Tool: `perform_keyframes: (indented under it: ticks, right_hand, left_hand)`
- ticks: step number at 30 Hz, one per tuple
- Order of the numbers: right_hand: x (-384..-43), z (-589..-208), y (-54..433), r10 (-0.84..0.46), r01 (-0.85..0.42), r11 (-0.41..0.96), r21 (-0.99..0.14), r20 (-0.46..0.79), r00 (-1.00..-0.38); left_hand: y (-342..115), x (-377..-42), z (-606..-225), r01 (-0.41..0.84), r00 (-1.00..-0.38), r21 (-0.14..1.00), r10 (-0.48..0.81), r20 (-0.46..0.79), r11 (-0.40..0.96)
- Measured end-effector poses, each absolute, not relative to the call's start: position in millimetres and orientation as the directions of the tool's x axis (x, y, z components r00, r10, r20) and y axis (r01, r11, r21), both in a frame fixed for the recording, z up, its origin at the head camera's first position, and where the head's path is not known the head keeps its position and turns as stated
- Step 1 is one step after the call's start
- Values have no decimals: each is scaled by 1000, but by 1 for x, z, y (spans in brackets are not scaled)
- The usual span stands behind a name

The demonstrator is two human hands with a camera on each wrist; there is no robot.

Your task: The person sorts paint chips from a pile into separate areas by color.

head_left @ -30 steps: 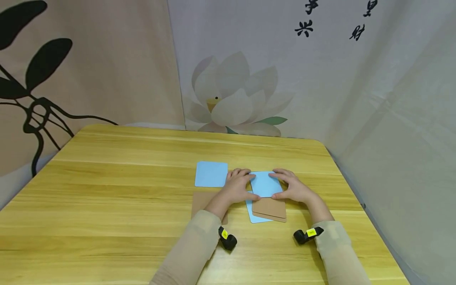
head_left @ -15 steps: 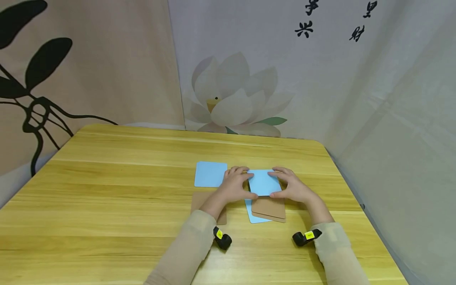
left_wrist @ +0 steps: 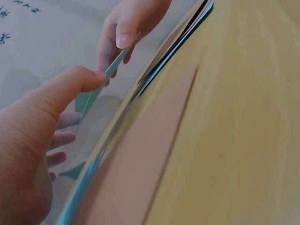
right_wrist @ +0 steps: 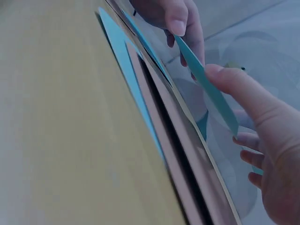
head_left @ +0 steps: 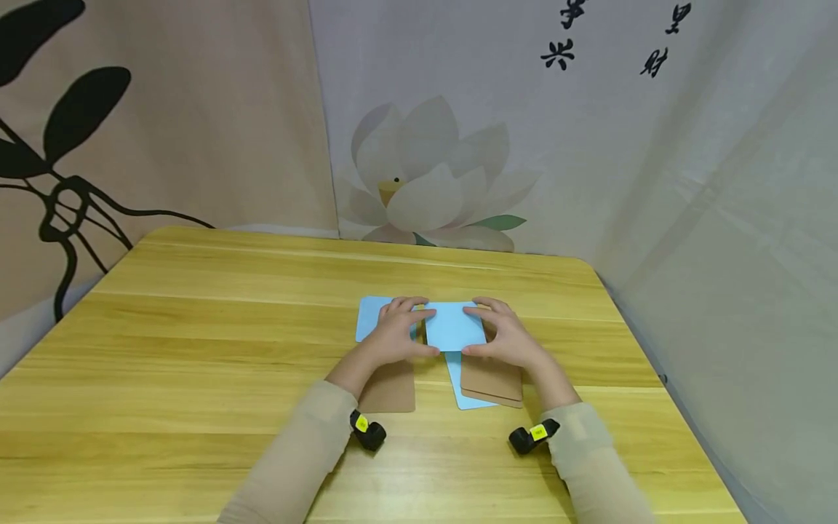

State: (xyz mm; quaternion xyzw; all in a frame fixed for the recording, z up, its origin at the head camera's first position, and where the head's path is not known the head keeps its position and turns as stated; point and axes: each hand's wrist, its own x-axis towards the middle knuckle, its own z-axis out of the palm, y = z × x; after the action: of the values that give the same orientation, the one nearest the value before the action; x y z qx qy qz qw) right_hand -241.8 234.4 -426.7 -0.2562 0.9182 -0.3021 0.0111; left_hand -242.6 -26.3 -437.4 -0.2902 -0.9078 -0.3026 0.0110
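Observation:
A thin blue square card (head_left: 454, 327) is held level above the table between both hands. My left hand (head_left: 396, 335) pinches its left side between thumb and fingers; my right hand (head_left: 507, 338) does the same at the right side. Both wrist views show the card edge-on, raised off the wood. To the right, below the raised card, lie brown cards (head_left: 492, 380) stacked unevenly over another blue card (head_left: 458, 389). On the left a brown card (head_left: 390, 389) rests flat, and behind it a blue card (head_left: 369, 314) is partly covered by my left hand.
The wooden table (head_left: 196, 364) carries all the cards. A printed curtain (head_left: 432, 131) with a lotus hangs behind its far edge. Black wrist cameras sit on the left sleeve (head_left: 294, 444) and right sleeve (head_left: 596, 458).
Both hands have lifted the blue card off the right-hand stack and moved it left and slightly away, exposing more of the brown cards. The left hand now overlaps the back-left blue card.

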Motion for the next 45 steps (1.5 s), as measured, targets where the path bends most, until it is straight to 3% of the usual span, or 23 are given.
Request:
perform_keyframes:
  ticks: [24, 45]
  right_hand:
    - [-261, -436, 139, -462, -470, 726, -501, 150, -874]
    - [-267, -447, 117, -493, -463, 741, -486, 74, -867]
  left_hand:
    - [-121, -260, -444, 523, -831, 590, 520, 196, 615]
    - [-140, -265, -452, 470, -855, 585, 504, 119, 660]
